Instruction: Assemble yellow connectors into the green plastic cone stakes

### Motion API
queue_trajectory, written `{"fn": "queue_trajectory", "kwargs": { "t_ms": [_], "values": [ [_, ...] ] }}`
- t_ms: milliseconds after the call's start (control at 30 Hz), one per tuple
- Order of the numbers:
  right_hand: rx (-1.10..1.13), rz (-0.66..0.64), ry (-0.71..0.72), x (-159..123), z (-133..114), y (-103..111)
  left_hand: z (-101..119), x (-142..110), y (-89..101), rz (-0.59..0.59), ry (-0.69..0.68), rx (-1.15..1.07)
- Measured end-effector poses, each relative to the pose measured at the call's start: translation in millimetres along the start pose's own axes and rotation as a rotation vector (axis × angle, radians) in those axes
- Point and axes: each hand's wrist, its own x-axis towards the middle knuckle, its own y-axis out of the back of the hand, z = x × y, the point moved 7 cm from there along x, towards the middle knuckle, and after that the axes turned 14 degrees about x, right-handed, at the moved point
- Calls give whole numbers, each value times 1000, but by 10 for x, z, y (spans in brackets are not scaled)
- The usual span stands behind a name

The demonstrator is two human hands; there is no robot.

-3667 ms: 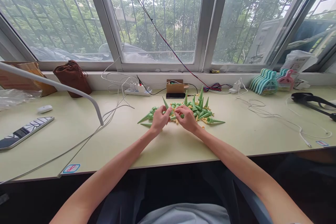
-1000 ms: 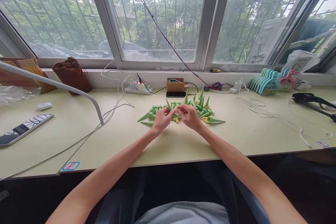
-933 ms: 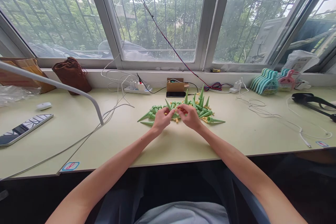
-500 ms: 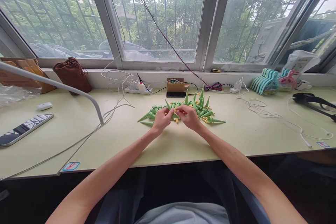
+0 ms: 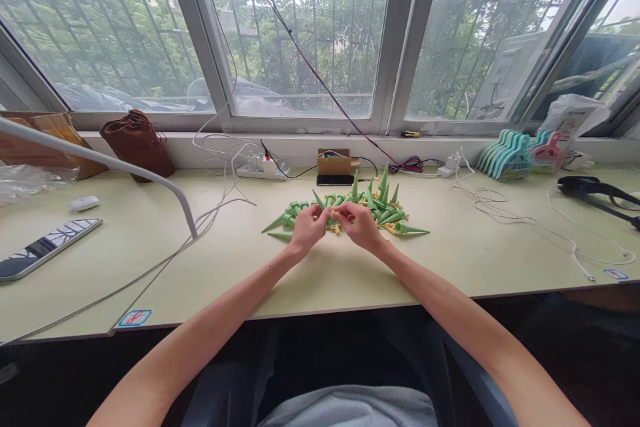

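Green plastic plant-watering spikes (image 5: 390, 215) lie and stand in a pile at the middle of the table, with small yellow valve pieces (image 5: 389, 227) scattered among them. At the front of the pile, my left hand (image 5: 309, 228) is closed around a green watering spike (image 5: 319, 199), whose pointed end sticks up past the fingers. Close against it, the fingertips of my right hand (image 5: 361, 225) pinch a small yellow piece at the spike's end. My fingers hide most of both parts. Another spike (image 5: 281, 235) lies just left of my left hand.
Behind the pile are a small cardboard box (image 5: 334, 164) and a black phone (image 5: 335, 180). A power strip (image 5: 263, 172) and white cables stand left of them. A lamp arm (image 5: 170, 190) crosses the left side. Turquoise hangers (image 5: 505, 155) and a black strap (image 5: 595, 193) lie right.
The fingers of my right hand have shifted very slightly at the small yellow piece. My left hand and the pile look the same.
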Motion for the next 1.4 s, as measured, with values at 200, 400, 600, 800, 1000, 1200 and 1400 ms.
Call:
{"fn": "queue_trajectory", "kwargs": {
  "t_ms": [200, 400, 600, 800, 1000, 1200, 1400],
  "values": [
    [14, 4, 3, -9, -15, -14, 7, 1, -3, 4, -4, 12],
    [-3, 6, -27, -7, 23, -10, 8, 4, 0, 16, -26, 21],
    [-15, 16, -33, -2, 54, 4, 69, -12, 33, 57, -115, 103],
    [-16, 4, -45, -4, 62, -2, 54, 0, 43, 79, -134, 121],
    [-24, -8, -56, -6, 77, -12, 77, -17, 63, 87, -114, 141],
    [-74, -14, -63, -8, 84, -5, 93, -31, 66, 83, -109, 139],
    [-134, -23, -67, -6, 133, -9, 94, -35, 45, 59, -117, 121]
  ]
}}
